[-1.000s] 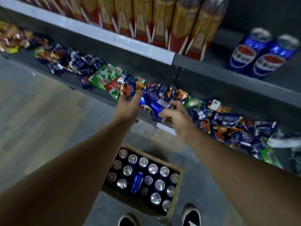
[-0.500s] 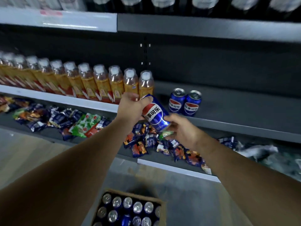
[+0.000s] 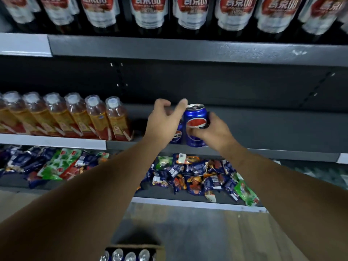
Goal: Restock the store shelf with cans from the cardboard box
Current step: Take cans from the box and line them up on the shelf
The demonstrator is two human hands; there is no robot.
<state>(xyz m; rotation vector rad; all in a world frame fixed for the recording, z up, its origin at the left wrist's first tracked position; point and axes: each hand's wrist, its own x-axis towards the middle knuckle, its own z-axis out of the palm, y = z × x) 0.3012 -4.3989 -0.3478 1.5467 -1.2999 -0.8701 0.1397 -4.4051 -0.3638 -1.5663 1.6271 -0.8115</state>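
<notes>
Dark grey store shelving; middle shelf (image 3: 263, 129) carries six orange drink bottles (image 3: 73, 117) at left, a seventh cut off by the frame edge. Blue cans in view at shelf: 2. Can 1 (image 3: 194, 117): upright at the shelf's front edge, right hand (image 3: 212, 132) fingers wrapped round it. Can 2 (image 3: 177, 137): just left of it, mostly hidden behind left hand (image 3: 162, 125), whose fingers are loosely curled, spread, holding nothing. Snack packets (image 3: 197, 178) heaped on the lower shelf. Cardboard box (image 3: 135, 246) on the near floor: five can tops show.

cans (image 3: 194, 125) at shelf 2 | cardboard box (image 3: 160, 250) 1 | orange bottles (image 3: 117, 121) 6 | hands (image 3: 214, 132) 2
</notes>
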